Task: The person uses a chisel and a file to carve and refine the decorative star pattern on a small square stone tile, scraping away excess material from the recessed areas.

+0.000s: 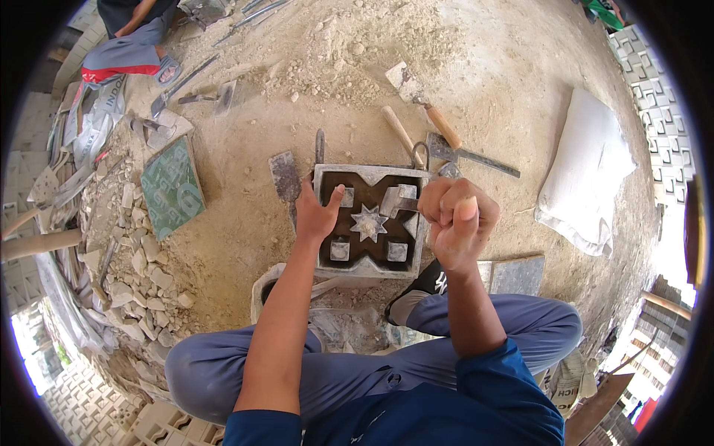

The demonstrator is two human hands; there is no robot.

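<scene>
A square metal mould lies on the ground in front of my crossed legs. Inside it are a star-shaped centre piece, small square blocks near the corners and dark recesses between them. My left hand grips the mould's left edge, its thumb over the inside and its fingers outside. In a fist, my right hand holds a small tool with a flat metal head over the mould's upper right part. The fist covers the tool's handle.
Beyond the mould lie a wooden-handled trowel, a wooden handle and a flat metal bar. A white sack is at right. Left are a green board and rubble. Another person's leg shows far left.
</scene>
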